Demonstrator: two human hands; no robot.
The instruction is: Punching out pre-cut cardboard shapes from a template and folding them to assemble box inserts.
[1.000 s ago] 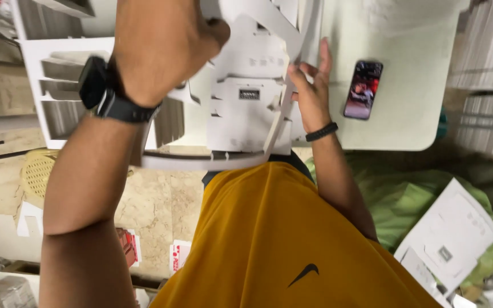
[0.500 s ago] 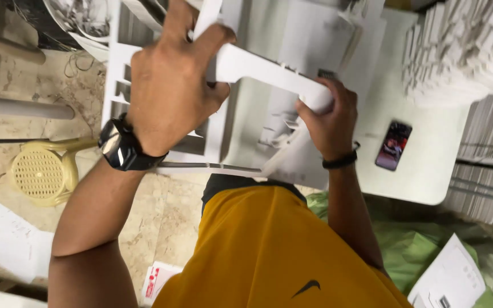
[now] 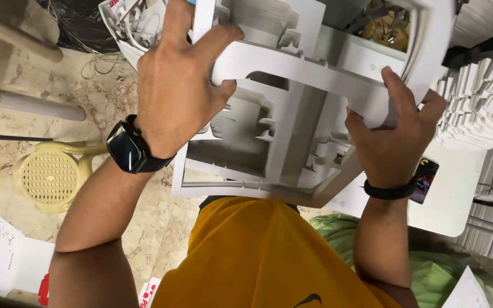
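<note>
I hold a stack of white die-cut cardboard sheets (image 3: 292, 142) up in front of my chest, above my orange shirt. My left hand (image 3: 172, 85), with a black watch on the wrist, grips a cut-out strip near the stack's upper left. My right hand (image 3: 392, 131), with a black band on the wrist, clasps the right end of the same strip, thumb on top. The sheets have large rectangular openings and small tabs.
A white table (image 3: 452, 199) lies under the stack at right, with a phone (image 3: 424, 179) on it. Tall piles of white card (image 3: 480, 102) stand at the right edge. A pale yellow plastic stool (image 3: 49, 177) and a cardboard tube (image 3: 29, 105) are on the marble floor at left.
The camera view has moved closer and to the left. Both hands have lifted the cardboard sheets nearer to the camera, and my right hand has slid further right along the strip.
</note>
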